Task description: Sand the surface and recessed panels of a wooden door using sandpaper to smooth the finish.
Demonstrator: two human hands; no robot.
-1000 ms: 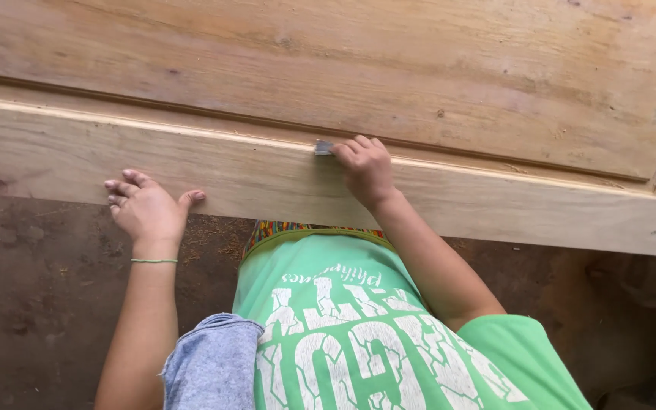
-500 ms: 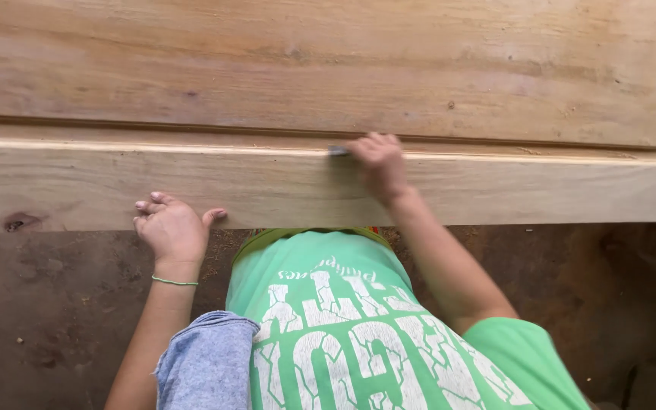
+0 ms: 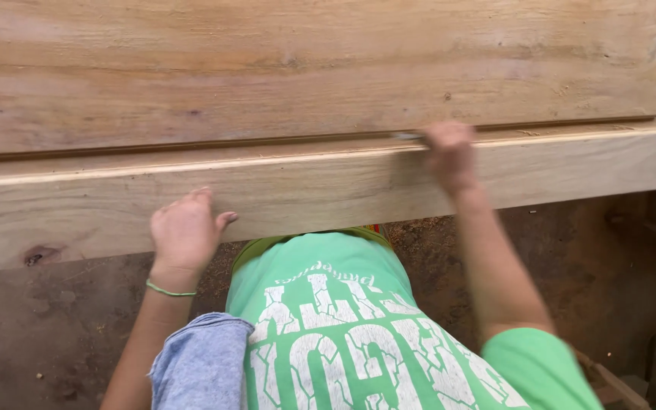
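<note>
A large bare-wood door panel (image 3: 328, 68) lies flat in front of me, with a raised frame rail (image 3: 305, 193) along its near edge. My right hand (image 3: 448, 152) is shut on a small grey piece of sandpaper (image 3: 406, 136) and presses it on the pale moulded edge between rail and panel. My left hand (image 3: 185, 231) rests on the near face of the rail, fingers curled over the wood, with a green band on its wrist.
Under the door is a brown dirt floor (image 3: 55, 334) with wood dust. My green printed shirt (image 3: 343, 326) and a grey cloth (image 3: 203, 364) fill the lower middle. A dark knot (image 3: 36, 256) marks the rail at left.
My right hand has slid the sandpaper to the right along the moulded edge. The left hand has shifted slightly right on the rail, and the view has tilted.
</note>
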